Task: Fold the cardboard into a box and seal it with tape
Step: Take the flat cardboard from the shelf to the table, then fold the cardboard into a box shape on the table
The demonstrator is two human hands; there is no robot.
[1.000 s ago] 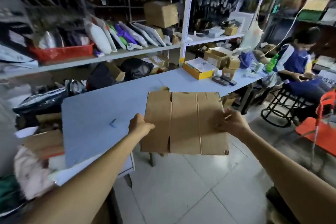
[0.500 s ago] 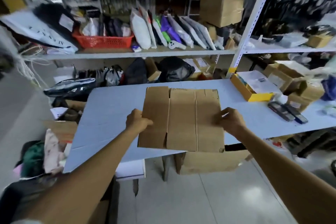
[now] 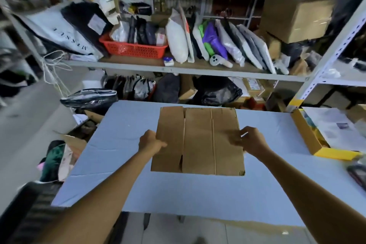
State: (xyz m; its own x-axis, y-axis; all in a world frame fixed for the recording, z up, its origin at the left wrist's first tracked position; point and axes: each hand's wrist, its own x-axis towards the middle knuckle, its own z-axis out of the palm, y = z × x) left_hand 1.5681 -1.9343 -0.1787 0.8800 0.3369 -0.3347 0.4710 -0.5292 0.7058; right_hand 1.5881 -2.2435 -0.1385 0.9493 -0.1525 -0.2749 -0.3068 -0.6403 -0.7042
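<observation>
Hands hold the flat cardboard (image 3: pixel 198 140) by its two side edges. The left hand (image 3: pixel 151 142) curls round the left edge about midway along it, and the right hand (image 3: pixel 252 140) pinches the right edge at much the same height. The sheet is not yet folded. Its creases and flap slits run away from the person, and it lies over the middle of the blue surface (image 3: pixel 198 194). Whether it rests there or hangs just above, I cannot tell.

This looks like the very start of the task, opening the flat sheet into a tube. To do it well, the two held edges should be pushed toward each other so the panels break along the scored creases and do not buckle mid-panel. Keeping both grips level should help the tube square up without skewing. Standing one edge on the surface would likely steady it while the flaps are turned in. I can make out no tape in view, so it may have to be fetched before sealing.

Both bare arms reach forward, nearly straight, and converge on the sheet with knuckles up and wrists about level.

Further out, an open yellow box (image 3: pixel 316 144) sits at the right of the surface, well apart from the sheet. Behind, a shelf (image 3: pixel 178 69) carries a red basket (image 3: pixel 132 47) and a row of padded bags.
</observation>
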